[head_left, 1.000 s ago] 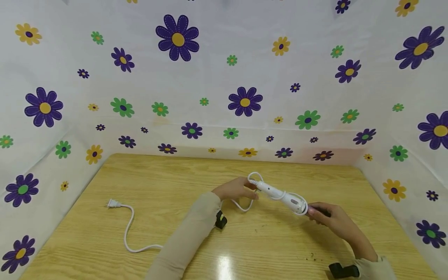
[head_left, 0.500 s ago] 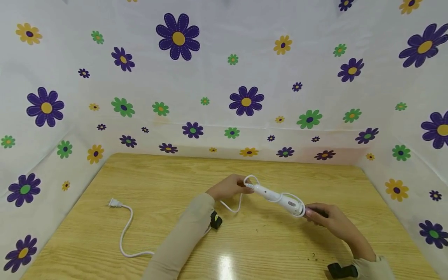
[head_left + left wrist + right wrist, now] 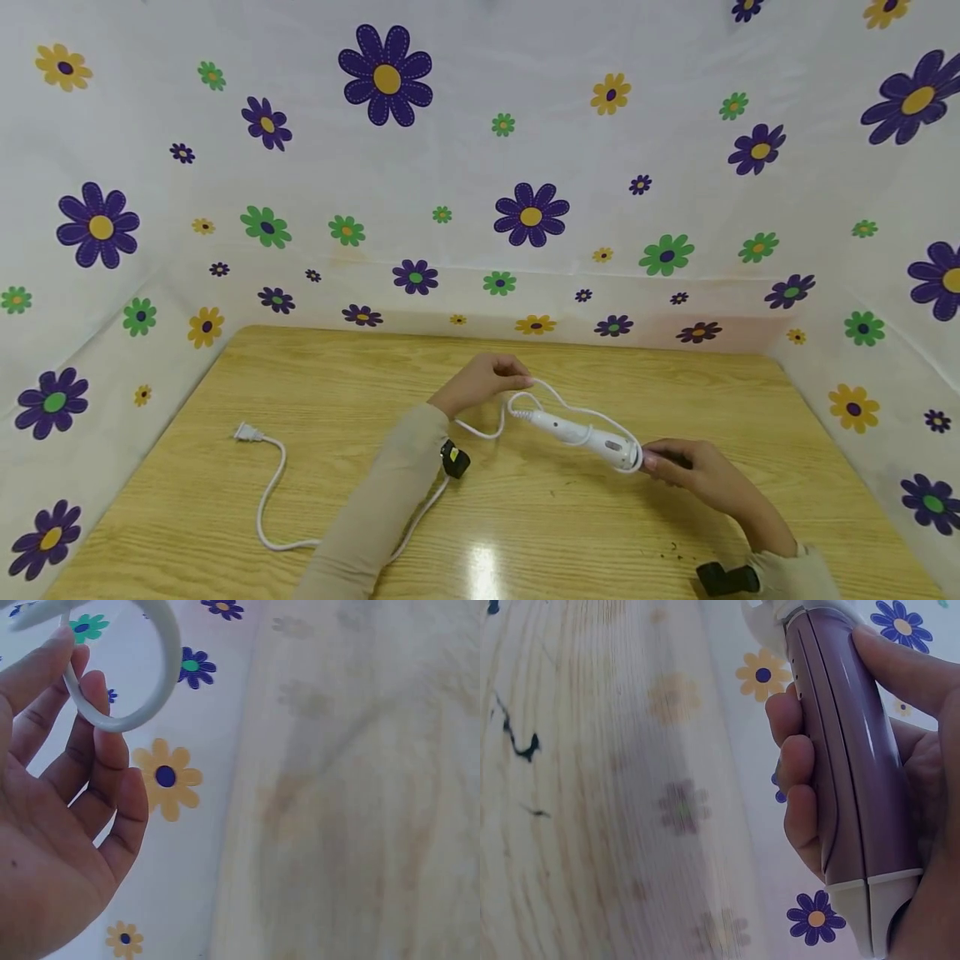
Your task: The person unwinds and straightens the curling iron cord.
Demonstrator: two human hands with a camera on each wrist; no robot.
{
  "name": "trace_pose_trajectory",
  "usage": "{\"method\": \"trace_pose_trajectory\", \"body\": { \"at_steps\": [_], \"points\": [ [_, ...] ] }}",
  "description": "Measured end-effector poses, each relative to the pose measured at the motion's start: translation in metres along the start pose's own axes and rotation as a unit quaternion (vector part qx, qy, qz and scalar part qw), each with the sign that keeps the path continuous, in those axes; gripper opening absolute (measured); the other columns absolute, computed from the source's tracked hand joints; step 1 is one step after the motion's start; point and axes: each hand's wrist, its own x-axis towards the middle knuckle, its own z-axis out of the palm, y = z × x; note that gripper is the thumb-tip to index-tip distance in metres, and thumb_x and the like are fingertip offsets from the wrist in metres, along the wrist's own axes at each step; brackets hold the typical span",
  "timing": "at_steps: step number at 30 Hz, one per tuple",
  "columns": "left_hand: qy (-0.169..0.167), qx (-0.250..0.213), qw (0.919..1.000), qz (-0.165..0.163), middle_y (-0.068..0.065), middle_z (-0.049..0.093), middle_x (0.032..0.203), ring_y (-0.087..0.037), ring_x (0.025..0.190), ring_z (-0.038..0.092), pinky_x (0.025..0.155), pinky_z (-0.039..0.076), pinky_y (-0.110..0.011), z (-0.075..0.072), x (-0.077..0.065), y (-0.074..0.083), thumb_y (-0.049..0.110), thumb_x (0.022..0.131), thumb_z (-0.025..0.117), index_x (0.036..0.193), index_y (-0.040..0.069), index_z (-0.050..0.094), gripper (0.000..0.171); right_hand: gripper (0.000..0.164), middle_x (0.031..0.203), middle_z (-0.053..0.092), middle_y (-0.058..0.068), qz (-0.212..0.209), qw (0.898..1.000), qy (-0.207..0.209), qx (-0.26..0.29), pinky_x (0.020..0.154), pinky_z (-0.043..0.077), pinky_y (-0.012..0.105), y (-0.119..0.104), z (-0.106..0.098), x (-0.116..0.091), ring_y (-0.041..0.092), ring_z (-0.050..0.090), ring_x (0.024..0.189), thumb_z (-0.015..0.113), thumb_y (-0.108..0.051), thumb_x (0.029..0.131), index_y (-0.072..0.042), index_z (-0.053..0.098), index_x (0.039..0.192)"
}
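My right hand (image 3: 701,475) grips the purple barrel (image 3: 847,750) of a hair straightener (image 3: 581,437), fingers curled round it in the right wrist view. Its white handle points left, tilted above the table. A white power cord (image 3: 592,410) loops around that handle. Up and to the left, my left hand (image 3: 483,379) pinches a stretch of the cord between thumb and fingertips. In the left wrist view, a loop of cord (image 3: 161,690) hangs from the fingers (image 3: 112,750). Part of the cord runs behind the left sleeve.
The cord's plug (image 3: 246,432) lies at the left of the wooden table (image 3: 345,375). Dark specks (image 3: 671,550) mark the surface near the right wrist. A white flowered cloth (image 3: 450,150) stands behind and at both sides.
My left hand has moved left and slightly up, drawing a longer span of cord off the handle. The straightener has shifted a little left and down with the right hand.
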Motion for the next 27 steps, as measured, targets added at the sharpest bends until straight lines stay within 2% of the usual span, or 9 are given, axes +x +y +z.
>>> {"method": "trace_pose_trajectory", "body": {
  "at_steps": [4, 13, 17, 27],
  "points": [
    [0.006, -0.004, 0.9999, 0.008, -0.001, 0.067, 0.093, -0.010, 0.084, 0.055, 0.076, 0.046, -0.026, -0.006, -0.004, 0.010, 0.030, 0.091, 0.067, 0.099, 0.012, 0.072, 0.020, 0.037, 0.096, 0.068, 0.014, 0.000, 1.000, -0.004, 0.001, 0.064, 0.053, 0.027, -0.001, 0.001, 0.003, 0.004, 0.061, 0.077, 0.052, -0.018, 0.100, 0.012, 0.058, 0.122],
    [0.007, 0.035, 0.9985, 0.041, 0.001, 0.068, 0.090, -0.011, 0.076, 0.054, 0.069, 0.045, -0.023, -0.009, -0.015, 0.035, 0.033, 0.089, 0.069, 0.095, 0.017, 0.073, 0.018, 0.038, 0.096, 0.068, 0.012, 0.019, 1.000, -0.002, 0.001, 0.063, 0.052, 0.026, 0.000, 0.005, 0.005, 0.004, 0.059, 0.077, 0.053, -0.020, 0.100, 0.010, 0.058, 0.122],
    [-0.008, 0.026, 0.9980, 0.058, 0.001, 0.067, 0.086, -0.010, 0.072, 0.051, 0.065, 0.043, -0.022, -0.005, -0.019, 0.042, 0.031, 0.090, 0.069, 0.093, 0.015, 0.073, 0.017, 0.038, 0.093, 0.068, 0.012, 0.020, 1.000, 0.010, -0.013, 0.064, 0.052, 0.026, 0.003, 0.005, 0.004, 0.004, 0.060, 0.076, 0.053, -0.022, 0.100, 0.010, 0.059, 0.121],
    [-0.070, -0.003, 0.9944, 0.079, 0.001, 0.064, 0.080, -0.009, 0.064, 0.044, 0.061, 0.039, -0.020, 0.008, -0.032, 0.046, 0.019, 0.090, 0.068, 0.096, 0.010, 0.074, 0.013, 0.033, 0.089, 0.068, 0.008, 0.014, 0.999, 0.040, -0.028, 0.061, 0.050, 0.024, 0.007, 0.005, 0.001, 0.002, 0.058, 0.073, 0.055, -0.019, 0.099, 0.008, 0.062, 0.117]
  ]
}}
